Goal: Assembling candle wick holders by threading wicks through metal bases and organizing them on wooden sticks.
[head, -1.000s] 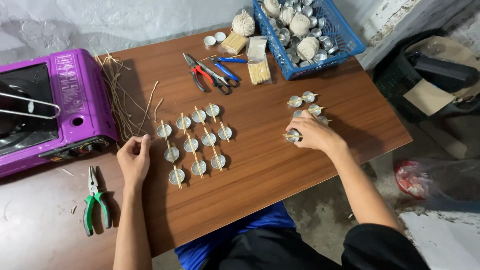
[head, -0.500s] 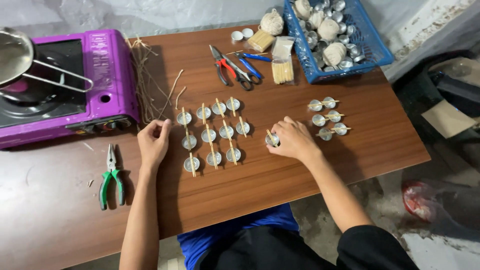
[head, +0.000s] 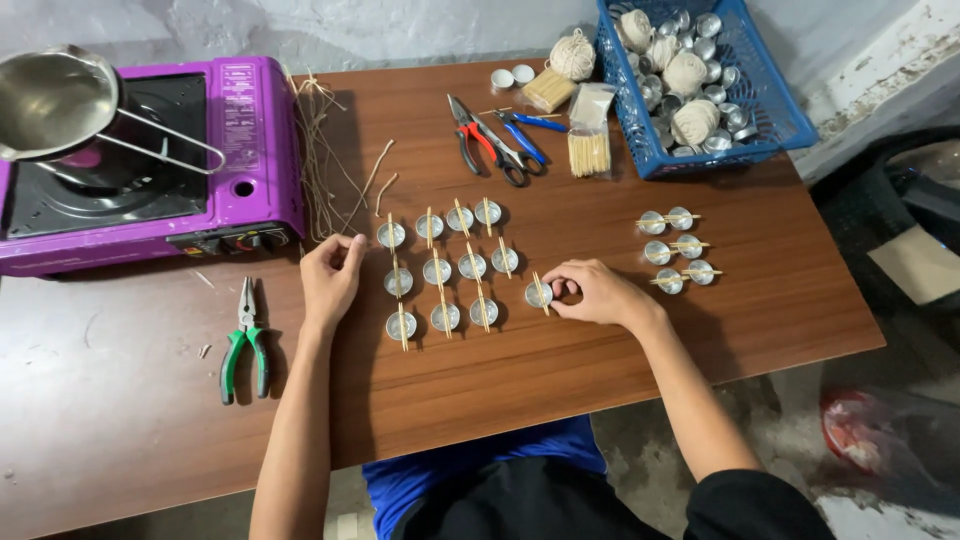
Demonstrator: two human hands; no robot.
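Observation:
Several small metal cups with wooden sticks laid across them stand in rows on the brown table. My right hand pinches one more cup with its stick at the right end of the rows, resting it on the table. My left hand lies loosely curled on the table just left of the rows, its fingertips near the top-left cup, holding nothing. A second small group of cups with sticks sits to the right of my right hand.
A purple portable stove with a metal pot stands at the far left. Green pliers, loose strings, red and blue cutters, a stick bundle and a blue basket of cups and twine balls surround the work.
My right hand has carried one cup from the right group leftward to the end of the rows. The camera view shifted; my left hand stays beside the rows.

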